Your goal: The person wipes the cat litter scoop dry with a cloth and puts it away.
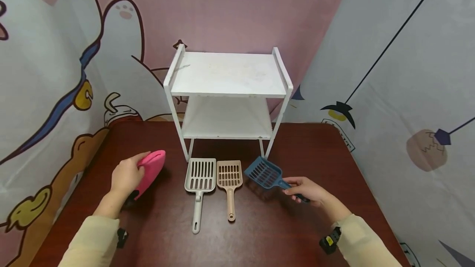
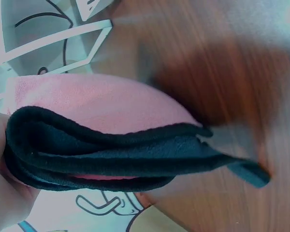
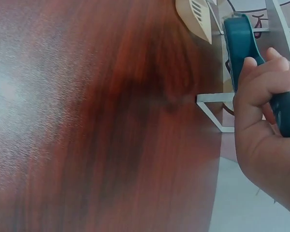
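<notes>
My left hand (image 1: 126,176) grips a folded pink cloth (image 1: 151,172) above the left part of the table. In the left wrist view the cloth (image 2: 101,101) shows a dark edging and several folded layers. My right hand (image 1: 306,190) holds a blue slotted litter scoop (image 1: 265,172) by its handle, the head tilted toward the shelf. The right wrist view shows the fingers curled round the scoop's handle (image 3: 285,113). Between the hands, a light grey litter scoop (image 1: 200,176) and a beige litter scoop (image 1: 229,176) lie side by side, handles toward me.
A white two-tier shelf (image 1: 228,73) stands at the back of the brown table (image 1: 259,238), its front legs just behind the scoops. Printed cloth walls (image 1: 241,11) rise behind the table and along both sides.
</notes>
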Demonstrator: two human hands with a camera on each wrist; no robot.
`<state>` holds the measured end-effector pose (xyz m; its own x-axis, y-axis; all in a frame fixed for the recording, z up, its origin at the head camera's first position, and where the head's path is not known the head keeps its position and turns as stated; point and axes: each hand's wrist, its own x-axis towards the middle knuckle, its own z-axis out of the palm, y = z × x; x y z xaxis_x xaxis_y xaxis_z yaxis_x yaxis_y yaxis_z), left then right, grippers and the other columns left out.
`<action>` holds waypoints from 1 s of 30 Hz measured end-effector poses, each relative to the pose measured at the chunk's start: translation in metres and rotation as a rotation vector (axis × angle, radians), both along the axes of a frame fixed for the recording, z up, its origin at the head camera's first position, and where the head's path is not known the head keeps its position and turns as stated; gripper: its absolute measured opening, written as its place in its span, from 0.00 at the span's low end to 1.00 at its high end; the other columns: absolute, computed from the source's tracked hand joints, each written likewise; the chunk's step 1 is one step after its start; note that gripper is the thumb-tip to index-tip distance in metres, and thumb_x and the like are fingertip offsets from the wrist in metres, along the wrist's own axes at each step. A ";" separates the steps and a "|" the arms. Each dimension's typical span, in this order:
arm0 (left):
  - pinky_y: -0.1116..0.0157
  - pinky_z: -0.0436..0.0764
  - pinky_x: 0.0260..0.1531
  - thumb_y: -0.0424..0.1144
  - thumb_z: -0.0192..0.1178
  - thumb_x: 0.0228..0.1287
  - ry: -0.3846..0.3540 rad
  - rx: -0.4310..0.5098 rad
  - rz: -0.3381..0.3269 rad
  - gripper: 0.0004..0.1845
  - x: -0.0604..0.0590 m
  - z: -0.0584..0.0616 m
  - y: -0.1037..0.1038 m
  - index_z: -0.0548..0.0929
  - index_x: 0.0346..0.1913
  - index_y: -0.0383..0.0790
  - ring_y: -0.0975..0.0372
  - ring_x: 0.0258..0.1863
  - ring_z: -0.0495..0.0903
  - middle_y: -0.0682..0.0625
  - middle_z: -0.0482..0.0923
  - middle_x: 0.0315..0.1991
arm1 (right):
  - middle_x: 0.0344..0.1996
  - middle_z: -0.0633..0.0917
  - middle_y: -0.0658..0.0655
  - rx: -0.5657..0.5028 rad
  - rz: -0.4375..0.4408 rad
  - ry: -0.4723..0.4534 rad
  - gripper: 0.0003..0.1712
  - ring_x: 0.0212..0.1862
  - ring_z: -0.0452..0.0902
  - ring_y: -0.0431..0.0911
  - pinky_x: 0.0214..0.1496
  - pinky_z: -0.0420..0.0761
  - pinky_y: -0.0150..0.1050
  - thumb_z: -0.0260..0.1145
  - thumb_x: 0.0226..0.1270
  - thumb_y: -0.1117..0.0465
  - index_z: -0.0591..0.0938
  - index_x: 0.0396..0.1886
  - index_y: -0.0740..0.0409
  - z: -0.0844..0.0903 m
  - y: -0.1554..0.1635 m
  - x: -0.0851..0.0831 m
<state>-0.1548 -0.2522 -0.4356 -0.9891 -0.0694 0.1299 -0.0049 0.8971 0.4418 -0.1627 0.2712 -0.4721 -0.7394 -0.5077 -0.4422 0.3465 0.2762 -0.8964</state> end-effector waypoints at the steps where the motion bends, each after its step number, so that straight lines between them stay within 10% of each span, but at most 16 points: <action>1: 0.65 0.63 0.17 0.28 0.53 0.58 0.007 0.001 -0.002 0.23 0.000 0.002 0.000 0.75 0.58 0.36 0.58 0.19 0.69 0.35 0.81 0.33 | 0.31 0.83 0.46 0.003 0.006 0.005 0.31 0.21 0.69 0.33 0.24 0.72 0.26 0.57 0.68 0.66 0.60 0.65 0.75 0.001 0.000 -0.001; 30: 0.67 0.64 0.14 0.27 0.51 0.60 0.008 0.128 -0.141 0.23 -0.003 0.051 0.047 0.76 0.59 0.39 0.61 0.12 0.62 0.44 0.75 0.23 | 0.29 0.82 0.47 0.041 0.105 0.046 0.28 0.20 0.71 0.34 0.23 0.71 0.28 0.62 0.64 0.65 0.68 0.61 0.73 0.027 -0.018 -0.009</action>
<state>-0.1579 -0.2051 -0.3850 -0.9892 0.0534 0.1365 0.1207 0.8250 0.5521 -0.1720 0.2529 -0.4446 -0.7034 -0.5654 -0.4308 0.2725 0.3453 -0.8981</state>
